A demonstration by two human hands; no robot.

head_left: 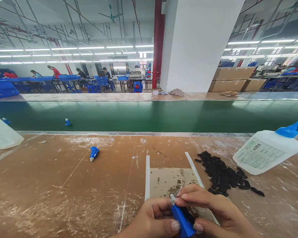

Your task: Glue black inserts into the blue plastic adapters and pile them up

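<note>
My left hand [159, 216] is closed around a small blue plastic piece [181, 222] with a pale grey tip, low in the view. My right hand [211, 206] pinches the same piece from the other side, its fingertips near the tip and its thumb at the lower end. Something black shows between the piece and my right fingers, partly hidden. Beneath both hands lies a beige sheet [161, 180] with dark spots, white strips along its sides. A heap of black flat pieces [221, 173] lies right of it. Another blue piece [94, 153] rests on the table to the left.
A white glue bottle with a blue nozzle [265, 150] leans at the right; another white bottle [3, 132] is at the left edge. Across the brown table [64, 185] runs a green belt [129, 115] carrying blue pieces [68, 122]. Several people work far behind.
</note>
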